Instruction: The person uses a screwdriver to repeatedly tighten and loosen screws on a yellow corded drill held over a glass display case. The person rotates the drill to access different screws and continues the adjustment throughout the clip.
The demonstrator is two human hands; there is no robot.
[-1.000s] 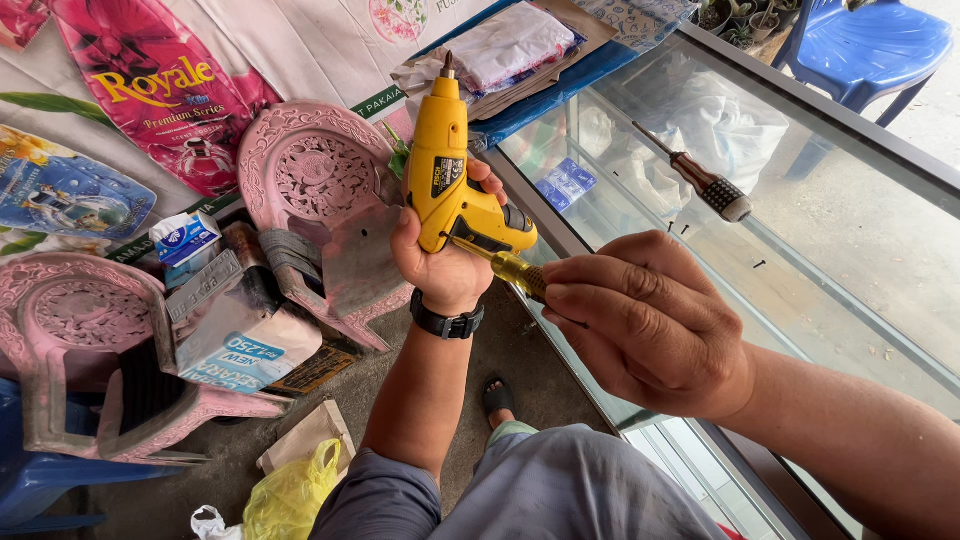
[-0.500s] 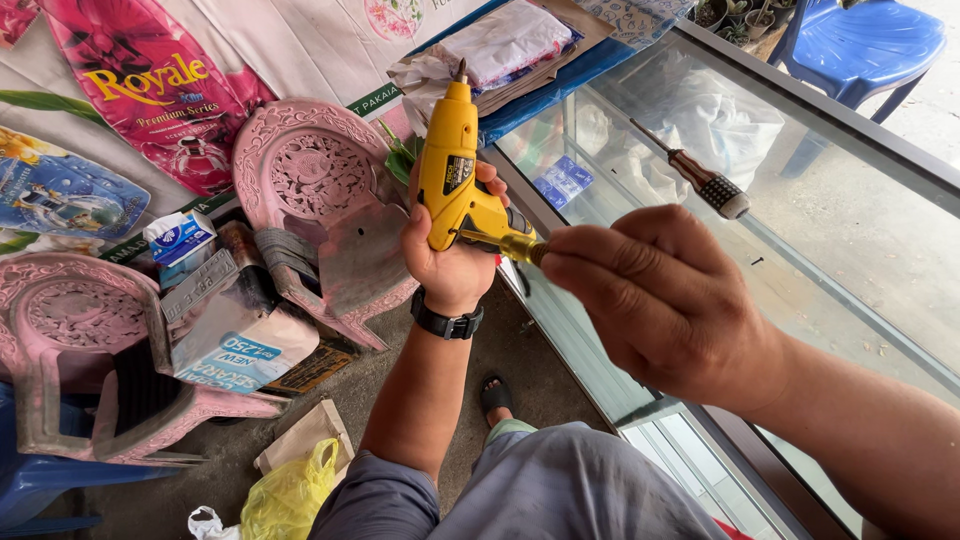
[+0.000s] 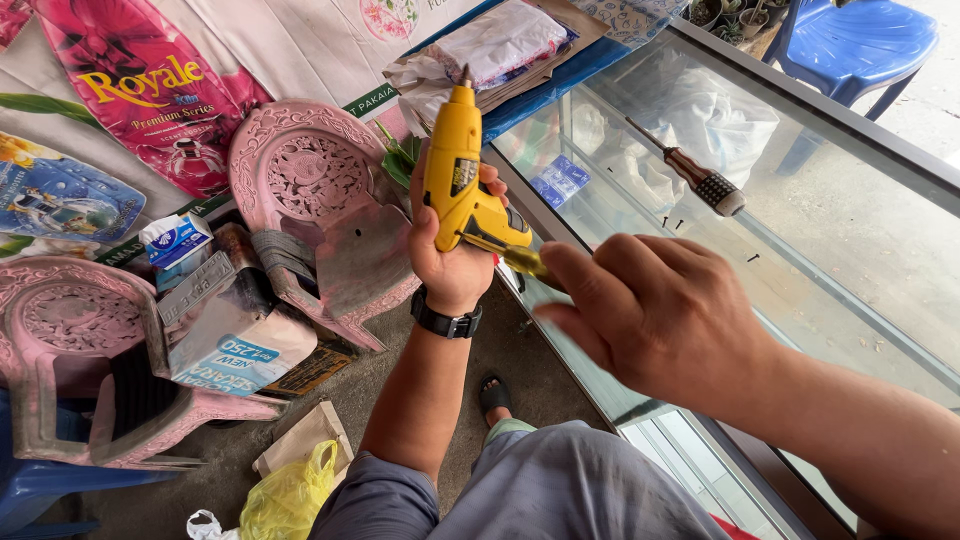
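Since the earlier frame, the right hand (image 3: 660, 320) has slid back, fingers loose around the bit. Left hand (image 3: 455, 255) clamps the yellow driver (image 3: 462, 175); screws (image 3: 672, 223) lie undriven on the desk (image 3: 850, 260)

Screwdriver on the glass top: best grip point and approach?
Grip the screwdriver by its thick brown-and-black handle, probably from straight above. It lies flat on the glass counter, thin shaft pointing away, handle end nearer the right hand. The handle is the widest part; loose screws lie beside it.
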